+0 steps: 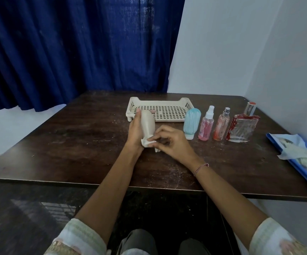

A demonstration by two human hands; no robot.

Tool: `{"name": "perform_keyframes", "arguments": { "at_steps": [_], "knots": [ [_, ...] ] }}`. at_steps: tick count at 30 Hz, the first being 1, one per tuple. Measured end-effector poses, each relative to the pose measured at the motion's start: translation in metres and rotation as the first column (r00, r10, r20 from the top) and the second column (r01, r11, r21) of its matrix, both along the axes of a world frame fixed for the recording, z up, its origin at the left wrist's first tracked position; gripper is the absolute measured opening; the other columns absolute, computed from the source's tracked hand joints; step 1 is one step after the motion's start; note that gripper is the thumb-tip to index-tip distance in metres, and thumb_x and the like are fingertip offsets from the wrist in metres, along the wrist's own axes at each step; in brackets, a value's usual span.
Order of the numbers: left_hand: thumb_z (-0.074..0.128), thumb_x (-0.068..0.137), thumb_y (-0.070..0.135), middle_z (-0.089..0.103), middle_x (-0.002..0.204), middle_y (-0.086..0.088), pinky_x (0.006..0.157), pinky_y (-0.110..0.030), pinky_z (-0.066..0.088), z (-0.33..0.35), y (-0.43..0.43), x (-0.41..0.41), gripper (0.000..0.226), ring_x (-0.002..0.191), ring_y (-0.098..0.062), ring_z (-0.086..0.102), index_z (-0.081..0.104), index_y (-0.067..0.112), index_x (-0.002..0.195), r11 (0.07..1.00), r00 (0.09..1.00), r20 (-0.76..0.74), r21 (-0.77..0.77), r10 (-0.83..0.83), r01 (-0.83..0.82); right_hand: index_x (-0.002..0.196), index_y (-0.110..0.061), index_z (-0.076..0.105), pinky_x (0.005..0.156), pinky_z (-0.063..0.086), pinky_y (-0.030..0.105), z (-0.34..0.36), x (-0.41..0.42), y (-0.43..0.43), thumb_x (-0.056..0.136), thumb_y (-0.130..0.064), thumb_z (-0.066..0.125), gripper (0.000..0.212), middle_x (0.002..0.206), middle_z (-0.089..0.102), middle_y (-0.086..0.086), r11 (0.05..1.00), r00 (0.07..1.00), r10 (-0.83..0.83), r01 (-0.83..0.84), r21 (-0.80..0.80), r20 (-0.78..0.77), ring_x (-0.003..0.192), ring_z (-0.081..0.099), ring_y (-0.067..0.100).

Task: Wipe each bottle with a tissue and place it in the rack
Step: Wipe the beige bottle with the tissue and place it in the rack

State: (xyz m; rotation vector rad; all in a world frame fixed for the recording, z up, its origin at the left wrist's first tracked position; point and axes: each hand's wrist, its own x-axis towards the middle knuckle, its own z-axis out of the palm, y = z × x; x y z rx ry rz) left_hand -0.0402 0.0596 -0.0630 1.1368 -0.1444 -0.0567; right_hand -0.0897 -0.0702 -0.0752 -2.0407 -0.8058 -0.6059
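With our left hand [136,132] gripping the beige bottle [148,124] just in front of the rack [169,103] and our right hand [172,142] pinching the tissue [147,143] against its lower end, we should rotate the bottle slowly so the tissue reaches every side.

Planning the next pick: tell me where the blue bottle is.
In the head view, the blue bottle stands on the table right of centre, by the near right corner of the rack, with the pink spray bottle just to its right.
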Motion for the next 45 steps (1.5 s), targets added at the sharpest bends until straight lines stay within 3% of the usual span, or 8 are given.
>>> {"name": "perform_keyframes", "arguments": {
  "at_steps": [9,15,19,23,27,33,40,45],
  "knots": [
    [0.031,0.099,0.046,0.069,0.085,-0.008,0.064,-0.031,0.055,0.001,-0.007,-0.001,0.049,0.075,-0.018,0.065,0.065,0.011,0.098,0.978,0.977,-0.05,-0.053,-0.206,0.204,0.095,-0.005,0.071,0.07,0.055,0.029,0.005,0.004,-0.007,0.078,-0.008,0.072,0.017,0.09,0.06,0.003,0.975,0.983,-0.165,0.15,0.164,0.082,0.081,0.059,0.01],
    [0.039,0.098,0.042,0.068,0.079,-0.001,0.062,-0.022,0.049,-0.001,-0.012,-0.008,0.035,0.067,-0.01,0.062,0.064,0.017,0.096,0.963,0.963,-0.098,0.079,-0.251,0.259,0.107,-0.009,0.068,0.075,0.055,0.035,0.008,0.008,-0.012,0.086,-0.011,0.065,0.021,0.094,0.057,0.0,0.909,0.952,-0.298,0.263,0.324,0.065,0.091,0.057,0.014],
    [0.043,0.098,0.04,0.071,0.092,-0.004,0.077,-0.029,0.051,-0.001,-0.01,-0.006,0.034,0.082,-0.016,0.065,0.065,0.015,0.096,0.981,0.979,-0.073,0.024,-0.189,0.191,0.106,-0.009,0.069,0.074,0.055,0.032,0.005,0.007,-0.009,0.085,-0.008,0.064,0.021,0.094,0.053,-0.004,0.94,0.968,-0.239,0.21,0.268,0.08,0.092,0.056,0.011],
    [0.038,0.099,0.041,0.071,0.084,-0.006,0.063,-0.031,0.055,-0.001,-0.006,-0.003,0.042,0.073,-0.017,0.066,0.068,0.013,0.09,0.993,0.992,-0.063,-0.054,-0.11,0.107,0.104,-0.009,0.069,0.074,0.056,0.028,0.002,0.006,-0.005,0.081,-0.005,0.068,0.023,0.095,0.055,-0.001,0.973,0.989,-0.143,0.132,0.191,0.048,0.09,0.058,0.013],
    [0.036,0.1,0.039,0.065,0.107,-0.009,0.069,-0.032,0.055,-0.002,0.0,0.002,0.037,0.093,-0.021,0.062,0.068,0.019,0.097,0.998,0.999,0.028,-0.04,0.044,-0.043,0.102,-0.008,0.07,0.07,0.051,0.015,-0.001,0.002,0.001,0.079,-0.005,0.071,0.022,0.093,0.057,0.001,0.997,0.999,-0.036,0.035,0.076,0.023,0.085,0.058,0.008],
    [0.036,0.101,0.035,0.065,0.105,-0.007,0.064,-0.023,0.056,-0.003,0.004,0.003,0.033,0.087,-0.016,0.062,0.062,0.015,0.106,0.969,0.969,0.03,-0.038,0.247,-0.246,0.109,-0.007,0.066,0.087,0.048,0.026,0.0,-0.004,0.006,0.077,-0.016,0.074,0.034,0.104,0.054,0.006,0.984,0.996,0.004,0.013,-0.177,0.091,0.099,0.054,0.013],
    [0.031,0.101,0.041,0.057,0.129,-0.001,0.097,-0.031,0.048,-0.004,-0.003,0.002,0.037,0.116,-0.016,0.056,0.064,0.03,0.115,0.984,0.981,0.124,0.075,0.15,-0.16,0.099,-0.001,0.066,0.086,0.046,0.025,0.0,-0.001,0.009,0.085,-0.007,0.062,0.016,0.101,0.059,0.01,0.932,0.923,-0.119,0.231,-0.28,0.366,0.093,0.054,0.02],
    [0.056,0.093,0.03,0.058,0.126,-0.001,0.093,-0.025,0.048,-0.006,-0.003,0.004,0.042,0.113,-0.013,0.057,0.05,0.022,0.133,0.985,0.991,0.092,0.135,0.096,-0.108,0.095,0.0,0.067,0.081,0.047,0.03,0.001,-0.002,0.01,0.083,-0.001,0.061,0.013,0.1,0.062,0.011,0.923,0.91,-0.113,0.245,-0.297,0.4,0.091,0.055,0.023]
  ]
}}
